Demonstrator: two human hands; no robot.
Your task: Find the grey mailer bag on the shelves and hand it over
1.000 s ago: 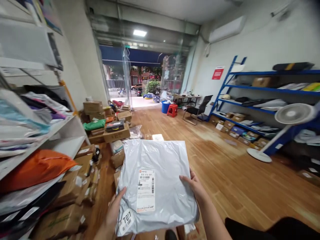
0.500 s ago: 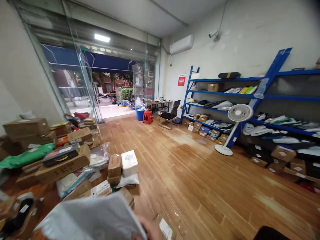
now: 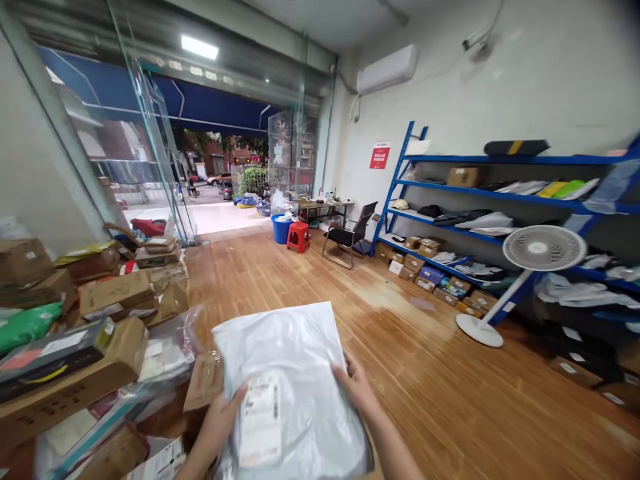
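Though full of boxes (image 3: 117, 291) L, wood flr (image 3: 400, 363), shelves (image 3: 450, 159) R, mailer (image 3: 300, 393) in hands (image 3: 224, 412) (image 3: 357, 388).

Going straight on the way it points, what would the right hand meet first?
Likely the parcel: the right hand grips its right edge, thumb on top. Depth beyond is unclear.

- Blue shelf rack (image 3: 453, 195) along a pale wall (image 3: 440, 87).
- White pedestal fan (image 3: 545, 248) in front of the rack.
- Left of the rack: black chair (image 3: 347, 233), red stool (image 3: 299, 238), desk (image 3: 320, 203).
- Air conditioner (image 3: 387, 69) above, left.
- Wood-look floor (image 3: 280, 287) before it.
- Glass front (image 3: 286, 160), lit ceiling lamp (image 3: 199, 47) farther left.
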